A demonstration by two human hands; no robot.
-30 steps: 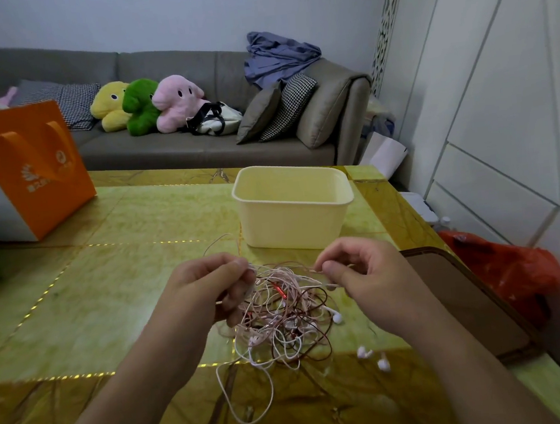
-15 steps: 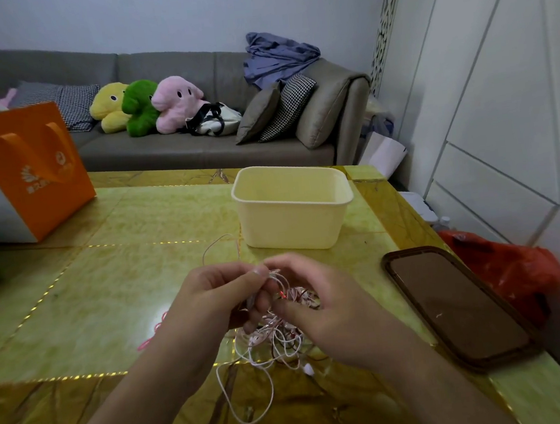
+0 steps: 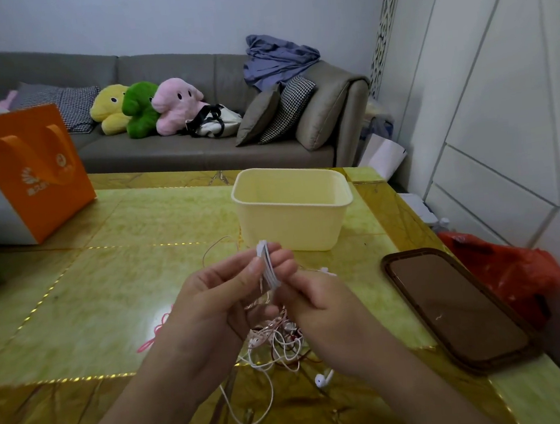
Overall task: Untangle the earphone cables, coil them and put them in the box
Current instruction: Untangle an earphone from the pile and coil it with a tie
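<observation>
A tangle of white, pink and dark red earphone cables lies on the yellow-green table between my wrists. My left hand and my right hand meet above it and together pinch a bunch of white cable strands lifted from the tangle. A white earbud rests on the table below my right wrist. A bright pink cable pokes out left of my left hand. The pale yellow box stands empty just beyond my hands.
An orange paper bag stands at the table's far left. A dark brown tray lies at the right edge, with a red plastic bag beyond it. A grey sofa with plush toys is behind the table.
My hands came together from apart, then rose slightly. The white strands are now lifted higher between my fingertips, and the tangle hangs and rests lower beneath them.
</observation>
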